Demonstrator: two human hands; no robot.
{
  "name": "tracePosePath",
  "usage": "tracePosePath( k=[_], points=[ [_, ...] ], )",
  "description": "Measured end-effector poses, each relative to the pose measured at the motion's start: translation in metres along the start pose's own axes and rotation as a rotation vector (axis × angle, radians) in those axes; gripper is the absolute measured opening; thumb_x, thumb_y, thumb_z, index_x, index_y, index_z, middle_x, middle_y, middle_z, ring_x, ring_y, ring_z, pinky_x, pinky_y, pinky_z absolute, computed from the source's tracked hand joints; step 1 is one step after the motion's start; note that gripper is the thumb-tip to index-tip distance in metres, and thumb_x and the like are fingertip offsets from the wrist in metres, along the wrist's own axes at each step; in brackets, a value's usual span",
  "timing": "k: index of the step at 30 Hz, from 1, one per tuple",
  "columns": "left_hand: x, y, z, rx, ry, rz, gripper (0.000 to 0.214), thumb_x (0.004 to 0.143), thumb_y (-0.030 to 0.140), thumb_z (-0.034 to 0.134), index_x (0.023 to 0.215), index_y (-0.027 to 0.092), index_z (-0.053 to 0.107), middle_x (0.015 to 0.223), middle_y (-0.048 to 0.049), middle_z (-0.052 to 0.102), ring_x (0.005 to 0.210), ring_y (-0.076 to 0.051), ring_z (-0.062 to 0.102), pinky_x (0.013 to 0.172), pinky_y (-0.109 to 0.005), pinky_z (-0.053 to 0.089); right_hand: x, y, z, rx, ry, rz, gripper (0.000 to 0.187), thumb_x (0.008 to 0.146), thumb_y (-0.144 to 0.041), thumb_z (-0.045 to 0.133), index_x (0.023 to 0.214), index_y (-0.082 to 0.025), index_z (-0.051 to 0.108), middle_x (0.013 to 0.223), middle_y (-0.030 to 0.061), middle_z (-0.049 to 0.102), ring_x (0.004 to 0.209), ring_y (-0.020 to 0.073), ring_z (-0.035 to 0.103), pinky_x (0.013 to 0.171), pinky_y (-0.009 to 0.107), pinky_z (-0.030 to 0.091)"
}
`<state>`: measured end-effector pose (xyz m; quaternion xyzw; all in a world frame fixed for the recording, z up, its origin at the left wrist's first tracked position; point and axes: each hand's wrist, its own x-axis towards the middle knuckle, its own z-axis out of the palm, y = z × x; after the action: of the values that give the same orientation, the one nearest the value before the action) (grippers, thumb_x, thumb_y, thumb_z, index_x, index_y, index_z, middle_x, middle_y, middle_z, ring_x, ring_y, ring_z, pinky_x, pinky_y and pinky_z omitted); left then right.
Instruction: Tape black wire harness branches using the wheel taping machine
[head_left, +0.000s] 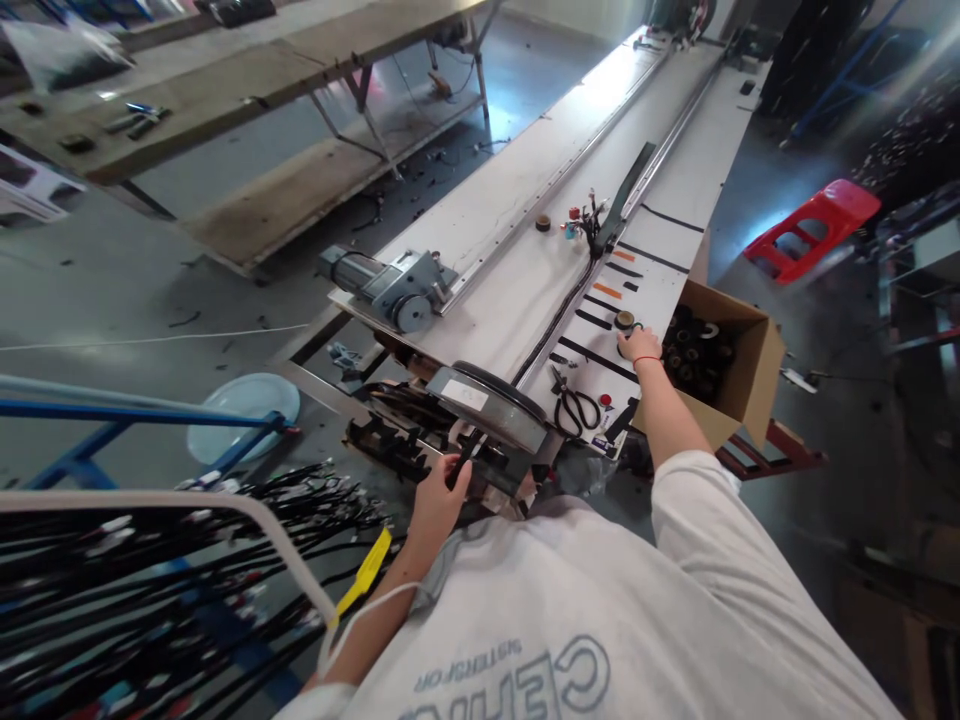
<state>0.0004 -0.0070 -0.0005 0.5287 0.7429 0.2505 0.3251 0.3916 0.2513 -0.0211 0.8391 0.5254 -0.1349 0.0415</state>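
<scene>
My left hand (437, 500) grips the end of a black cable (463, 455) at the near end of the long white workbench (510, 250), just below a round grey spool (496, 400). My right hand (640, 346) reaches out along the bench and rests its fingers on a roll of black tape (625, 321). Black scissors (576, 407) lie between the two hands. A black cable harness (559, 310) runs up the bench to a cluster of coloured connectors (585, 222).
An open cardboard box (739, 360) of tape rolls stands right of the bench. A grey motor unit (394, 285) sits on the bench's left edge. A rack of black cables (150, 580) fills the lower left. A red stool (814, 228) stands at the right.
</scene>
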Motion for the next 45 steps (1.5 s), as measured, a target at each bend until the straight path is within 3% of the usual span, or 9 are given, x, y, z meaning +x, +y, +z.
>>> tracePosePath(
  k=[6, 10, 15, 19, 24, 27, 31, 36, 45],
  points=[
    [-0.017, -0.016, -0.016, -0.009, -0.178, -0.054, 0.046, 0.080, 0.061, 0.044, 0.065, 0.020, 0.056, 0.048, 0.0006, 0.056, 0.049, -0.017, 0.055, 0.053, -0.026, 0.043, 0.004, 0.003, 0.000, 0.019, -0.008, -0.008, 0.053, 0.094, -0.047, 0.041, 0.131, -0.010, 0.048, 0.132, 0.0216, 0.045, 0.119, 0.0343, 0.046, 0.094, 0.045, 0.041],
    [-0.024, -0.022, -0.016, -0.202, -0.387, -0.016, 0.048, 0.081, 0.063, 0.047, 0.071, 0.018, 0.059, 0.056, -0.0008, 0.061, 0.059, -0.018, 0.060, 0.061, -0.027, 0.048, 0.000, 0.003, 0.002, 0.030, -0.013, -0.001, 0.053, 0.094, -0.047, 0.041, 0.132, -0.010, 0.047, 0.132, 0.0214, 0.045, 0.120, 0.0344, 0.044, 0.095, 0.046, 0.041],
    [-0.023, -0.028, -0.004, -0.311, -0.277, 0.021, 0.056, 0.083, 0.060, 0.049, 0.115, 0.016, 0.061, 0.108, -0.0098, 0.069, 0.098, -0.024, 0.064, 0.086, -0.033, 0.050, -0.003, 0.001, -0.002, 0.029, 0.004, 0.005, 0.057, 0.092, -0.048, 0.047, 0.134, -0.010, 0.045, 0.133, 0.0218, 0.044, 0.123, 0.0350, 0.043, 0.095, 0.047, 0.041],
    [-0.007, -0.026, 0.006, -0.283, -0.228, -0.006, 0.057, 0.088, 0.060, 0.038, 0.112, 0.013, 0.062, 0.086, -0.0078, 0.068, 0.078, -0.021, 0.062, 0.073, -0.032, 0.049, -0.010, -0.004, -0.018, 0.094, -0.015, 0.037, 0.058, 0.089, -0.048, 0.052, 0.130, -0.007, 0.048, 0.128, 0.0245, 0.048, 0.121, 0.0369, 0.045, 0.096, 0.050, 0.039],
    [0.023, -0.022, -0.008, -0.221, -0.178, 0.088, 0.048, 0.091, 0.057, 0.034, 0.080, 0.017, 0.059, 0.065, -0.0003, 0.055, 0.063, -0.016, 0.052, 0.065, -0.028, 0.043, -0.125, -0.034, -0.012, 0.540, 0.304, -0.451, 0.047, 0.092, -0.035, 0.046, 0.133, -0.012, 0.041, 0.100, 0.0118, 0.061, 0.087, 0.0236, 0.060, 0.084, 0.040, 0.048],
    [0.033, -0.016, -0.026, -0.217, -0.105, 0.153, 0.045, 0.094, 0.053, 0.031, 0.080, 0.018, 0.056, 0.063, 0.0019, 0.050, 0.060, -0.013, 0.047, 0.063, -0.025, 0.040, -0.236, -0.059, 0.014, 0.785, 0.101, -0.897, 0.035, 0.094, -0.033, 0.045, 0.127, -0.021, 0.045, 0.088, 0.0036, 0.061, 0.068, 0.0174, 0.058, 0.068, 0.032, 0.051],
    [0.034, -0.010, -0.040, -0.208, -0.168, 0.228, 0.040, 0.095, 0.047, 0.032, 0.082, 0.017, 0.056, 0.061, 0.0031, 0.048, 0.057, -0.012, 0.045, 0.060, -0.024, 0.038, -0.313, -0.104, 0.052, 0.782, -0.013, -1.122, 0.034, 0.091, -0.023, 0.044, 0.124, -0.018, 0.047, 0.123, 0.0156, 0.056, 0.114, 0.0258, 0.055, 0.094, 0.042, 0.048],
    [0.034, -0.009, -0.039, -0.175, -0.185, 0.277, 0.035, 0.095, 0.040, 0.034, 0.083, 0.017, 0.058, 0.066, 0.0007, 0.055, 0.062, -0.013, 0.050, 0.064, -0.025, 0.040, -0.292, -0.147, 0.090, 0.661, 0.019, -0.830, 0.026, 0.085, -0.022, 0.050, 0.110, -0.013, 0.052, 0.112, 0.0206, 0.059, 0.113, 0.0316, 0.054, 0.098, 0.050, 0.043],
    [0.038, -0.015, -0.039, -0.194, -0.243, 0.240, 0.038, 0.095, 0.045, 0.032, 0.085, 0.018, 0.058, 0.069, -0.0010, 0.058, 0.068, -0.016, 0.053, 0.066, -0.025, 0.041, -0.278, -0.144, 0.098, 0.858, -0.060, -0.861, 0.002, 0.086, -0.023, 0.048, 0.087, -0.023, 0.050, 0.093, 0.0084, 0.062, 0.086, 0.0234, 0.061, 0.082, 0.040, 0.050]
  ],
)
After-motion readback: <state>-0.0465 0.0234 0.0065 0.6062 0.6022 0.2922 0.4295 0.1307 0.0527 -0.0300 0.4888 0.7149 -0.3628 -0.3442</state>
